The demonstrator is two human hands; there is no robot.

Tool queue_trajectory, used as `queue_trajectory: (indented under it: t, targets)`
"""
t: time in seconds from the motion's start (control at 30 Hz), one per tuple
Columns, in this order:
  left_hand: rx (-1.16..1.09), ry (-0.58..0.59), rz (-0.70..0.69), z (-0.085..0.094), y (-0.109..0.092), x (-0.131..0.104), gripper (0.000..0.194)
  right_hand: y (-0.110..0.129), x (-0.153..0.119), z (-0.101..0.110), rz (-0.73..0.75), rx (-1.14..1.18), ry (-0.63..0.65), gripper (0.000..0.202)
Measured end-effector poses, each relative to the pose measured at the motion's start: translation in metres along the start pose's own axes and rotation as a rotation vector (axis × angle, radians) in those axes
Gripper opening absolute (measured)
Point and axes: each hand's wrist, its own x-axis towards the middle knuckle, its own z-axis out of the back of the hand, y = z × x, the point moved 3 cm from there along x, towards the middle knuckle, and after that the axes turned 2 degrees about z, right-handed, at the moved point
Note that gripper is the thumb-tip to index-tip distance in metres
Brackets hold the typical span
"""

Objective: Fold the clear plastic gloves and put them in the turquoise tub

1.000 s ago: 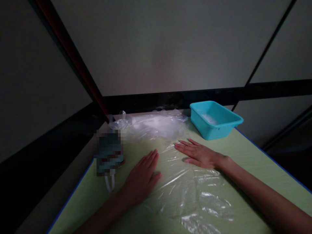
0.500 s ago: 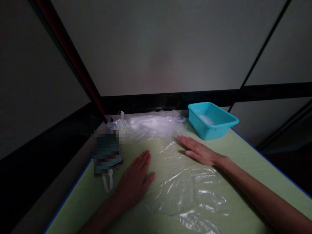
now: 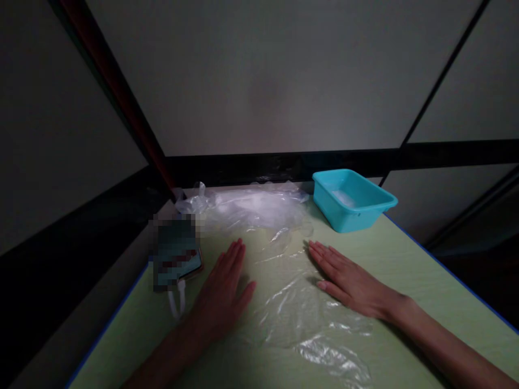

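2 flat hands press on a clear plastic sheet (image 3: 292,302) that lies spread over the middle of a green table (image 3: 409,259) edged in blue. The sheet runs from the near edge of the table up between the hands and is wrinkled and shiny at its near end. At the far edge of the table a heap of crumpled clear plastic (image 3: 251,208) lies against the dark rail, just beyond the sheet. To the right of the heap, at the far right corner, a turquoise tub (image 3: 352,200) stands upright, with something pale inside that is too dim to make out. The left hand (image 3: 221,294) lies palm down on the left edge of the sheet, fingers straight and together, gripping nothing. The right hand (image 3: 348,278) lies palm down on the right side of the sheet, fingers stretched out, gripping nothing. Just left of the left hand rests a blurred teal object (image 3: 176,256), with a white loop (image 3: 176,302) below it.
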Motion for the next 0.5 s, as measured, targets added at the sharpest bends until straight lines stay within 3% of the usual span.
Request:
queue_trajectory:
  t: [0.17, 0.3, 0.4, 0.5]
  targets:
    - [-0.038, 0.103, -0.192, 0.013, -0.056, 0.012, 0.061, 0.007, -0.001, -0.002, 0.018, -0.059, -0.005, 0.061]
    - [-0.063, 0.16, -0.334, 0.004, -0.095, 0.021, 0.06, 0.01, -0.004, -0.008, 0.041, -0.069, -0.045, 0.062]
    - [-0.072, 0.177, -0.353, -0.01, -0.1, 0.023, 0.062, 0.009, -0.005, -0.012, 0.053, -0.081, -0.035, 0.062]
    - [-0.071, 0.188, -0.343, -0.019, -0.091, 0.021, 0.064, 0.008, -0.005, -0.013, 0.059, -0.068, -0.035, 0.064]
